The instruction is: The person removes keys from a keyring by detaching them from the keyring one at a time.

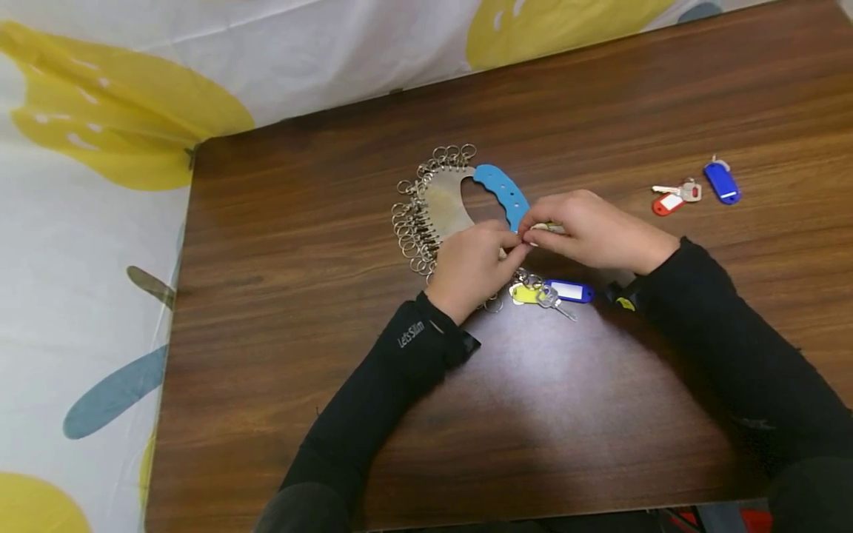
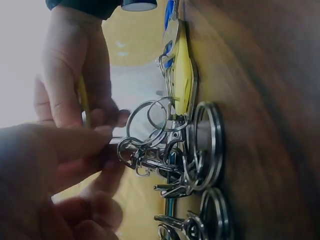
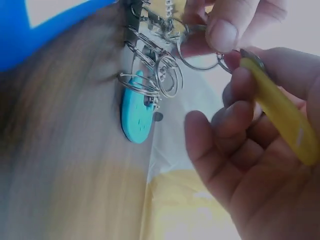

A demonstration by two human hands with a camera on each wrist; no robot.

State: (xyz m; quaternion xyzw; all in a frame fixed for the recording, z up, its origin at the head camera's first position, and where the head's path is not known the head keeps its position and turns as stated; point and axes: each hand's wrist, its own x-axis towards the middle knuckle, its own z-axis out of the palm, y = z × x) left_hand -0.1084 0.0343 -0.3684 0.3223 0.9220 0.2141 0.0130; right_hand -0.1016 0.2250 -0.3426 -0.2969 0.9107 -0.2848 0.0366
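A metal key holder [image 1: 443, 203] with a blue handle [image 1: 503, 191] and several split rings [image 1: 409, 229] lies on the brown table [image 1: 300, 333]. My left hand [image 1: 516, 249] pinches one small ring [image 3: 199, 56] at the holder's near edge. It is seen close up in the left wrist view, where the left hand's fingers [image 2: 107, 145] grip the clip and ring [image 2: 131, 150]. My right hand [image 1: 529, 231] meets it from the right and holds a yellow key tag [image 3: 280, 117] between thumb and fingers, the tag's end at that ring.
A second yellow tag [image 1: 523, 294] and a blue tag [image 1: 571, 290] with a key lie just below my hands. A red tag with a key [image 1: 673, 200] and another blue tag [image 1: 722, 181] lie at the right. A flowered cloth [image 1: 93, 222] hangs past the table's left and far edges.
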